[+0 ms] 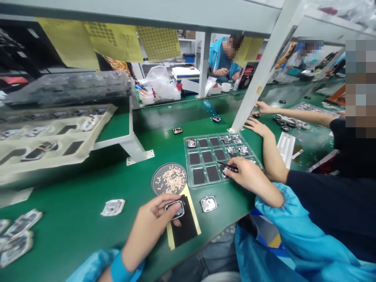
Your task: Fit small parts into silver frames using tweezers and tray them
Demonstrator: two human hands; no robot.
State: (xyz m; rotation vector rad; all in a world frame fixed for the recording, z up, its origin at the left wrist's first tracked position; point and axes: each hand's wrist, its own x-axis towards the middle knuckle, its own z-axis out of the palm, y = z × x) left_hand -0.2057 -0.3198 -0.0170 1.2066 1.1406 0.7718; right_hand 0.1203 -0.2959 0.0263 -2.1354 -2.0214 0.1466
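Note:
My left hand (151, 219) pinches a small square watch case (180, 213) with a silvery rim, above a black pad (187, 231) edged with yellow tape. The thumb covers part of its face. My right hand (249, 174) grips black tweezers (232, 167), whose tips point left over a clear compartment tray (199, 176). Small metallic parts sit in the tray's right compartments; several left ones show dark linings. One case (192, 143) lies in its far left corner. Beside the pad rests another case (208, 204). A round mesh dish (154, 179) holds small pale bits.
A white post (254, 78) rises behind the tray. At left, a raised stand (129, 147) carries a foam tray (58, 162) of parts. Loose white-framed pieces (113, 207) lie nearer. A co-worker's arms (273, 150) reach in from the right; another person (220, 58) sits opposite.

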